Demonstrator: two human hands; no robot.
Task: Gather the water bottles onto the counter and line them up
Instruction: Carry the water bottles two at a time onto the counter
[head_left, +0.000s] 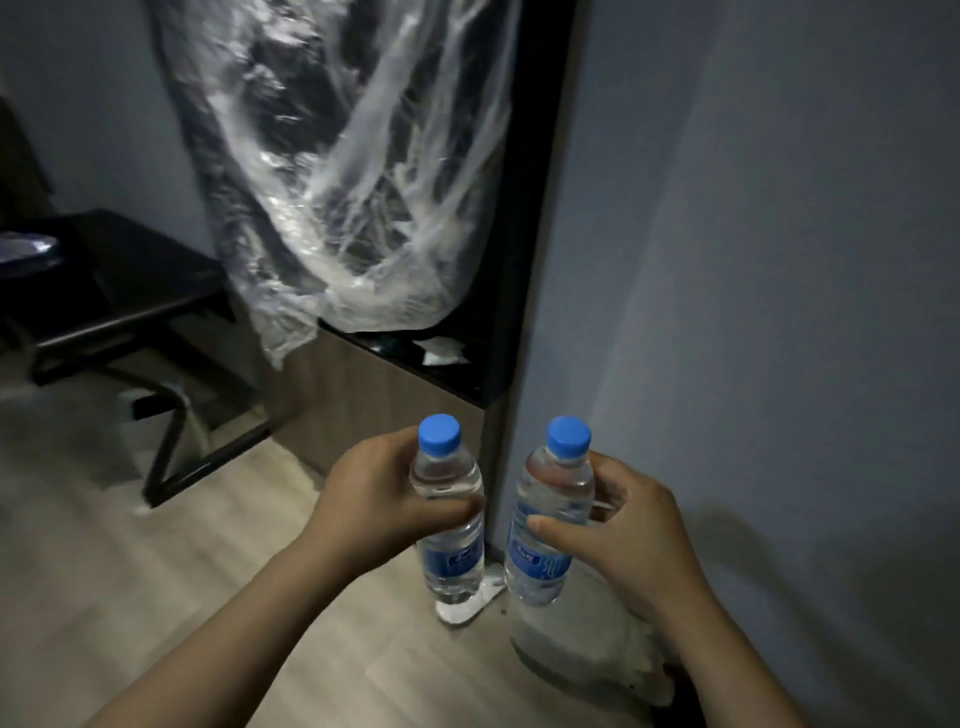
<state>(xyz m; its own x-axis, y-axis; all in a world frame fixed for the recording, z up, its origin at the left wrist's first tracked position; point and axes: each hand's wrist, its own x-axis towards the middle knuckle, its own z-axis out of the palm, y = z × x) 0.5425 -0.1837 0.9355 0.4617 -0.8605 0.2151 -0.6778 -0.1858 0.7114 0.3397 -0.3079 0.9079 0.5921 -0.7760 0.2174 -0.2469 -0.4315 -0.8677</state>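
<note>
Clear plastic, blue-capped, water-filled: the left bottle upright, gripped by the left hand, the right bottle gripped likewise by the right hand, both short of the black-topped wooden counter; crinkled plastic sheeting hangs above it.
</note>
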